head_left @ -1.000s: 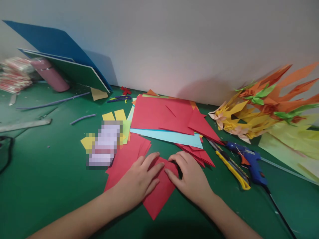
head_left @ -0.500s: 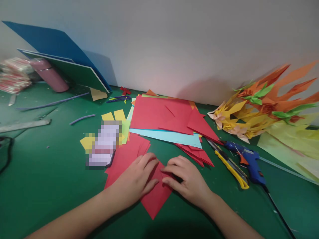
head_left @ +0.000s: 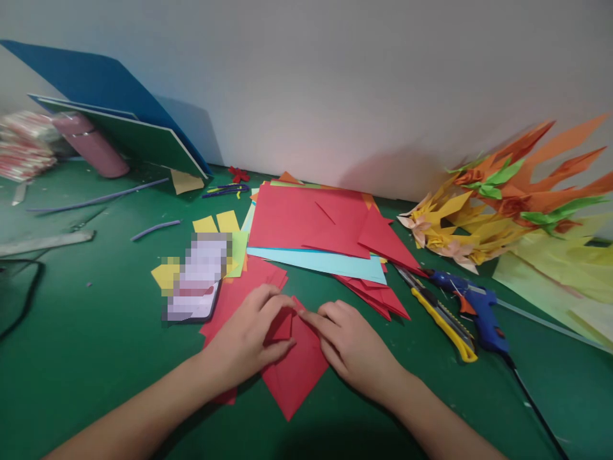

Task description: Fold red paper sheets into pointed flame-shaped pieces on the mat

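A folded red paper point(head_left: 301, 364) lies on the green table, one corner pointing toward me. My left hand point(head_left: 249, 335) holds its left flap between thumb and fingers. My right hand point(head_left: 352, 342) touches the upper right edge, index finger stretched to the top corner and the other fingers curled. More red paper point(head_left: 249, 275) lies beneath and behind my left hand. Left of it is a phone point(head_left: 198, 275), its screen blurred. Behind both hands sits a stack of red sheets point(head_left: 306, 217) with a light blue sheet point(head_left: 335, 263) under it.
At right lie a yellow cutter point(head_left: 443, 326), a blue glue gun point(head_left: 479, 306) with its cord, and orange and yellow paper flowers point(head_left: 517, 191). Far left are a pink bottle point(head_left: 96, 147), leaning boards point(head_left: 143, 137) and a metal ruler point(head_left: 48, 243).
My left hand has shifted slightly left and up, with a flap of the red paper now showing under its fingers. My right index finger has moved up to the paper's top corner.
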A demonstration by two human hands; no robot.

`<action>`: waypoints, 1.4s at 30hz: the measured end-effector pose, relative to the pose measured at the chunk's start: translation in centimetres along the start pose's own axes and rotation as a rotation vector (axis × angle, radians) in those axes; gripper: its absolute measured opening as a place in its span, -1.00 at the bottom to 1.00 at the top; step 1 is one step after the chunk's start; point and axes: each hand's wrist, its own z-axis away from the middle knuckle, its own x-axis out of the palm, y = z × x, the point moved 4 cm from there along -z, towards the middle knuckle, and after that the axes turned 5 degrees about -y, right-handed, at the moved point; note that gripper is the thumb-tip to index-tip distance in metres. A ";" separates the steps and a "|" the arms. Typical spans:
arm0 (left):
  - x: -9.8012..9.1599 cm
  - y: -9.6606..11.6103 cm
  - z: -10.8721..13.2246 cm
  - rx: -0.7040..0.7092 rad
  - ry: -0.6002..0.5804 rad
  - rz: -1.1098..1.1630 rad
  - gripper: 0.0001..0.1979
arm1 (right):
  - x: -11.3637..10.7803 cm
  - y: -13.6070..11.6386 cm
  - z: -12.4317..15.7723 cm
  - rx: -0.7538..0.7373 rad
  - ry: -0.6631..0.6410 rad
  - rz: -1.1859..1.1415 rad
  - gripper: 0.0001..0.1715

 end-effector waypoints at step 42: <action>-2.8 -3.2 -0.4 -0.275 0.194 0.235 -0.85 | 0.4 -0.9 -0.8 0.055 -0.148 0.038 -0.31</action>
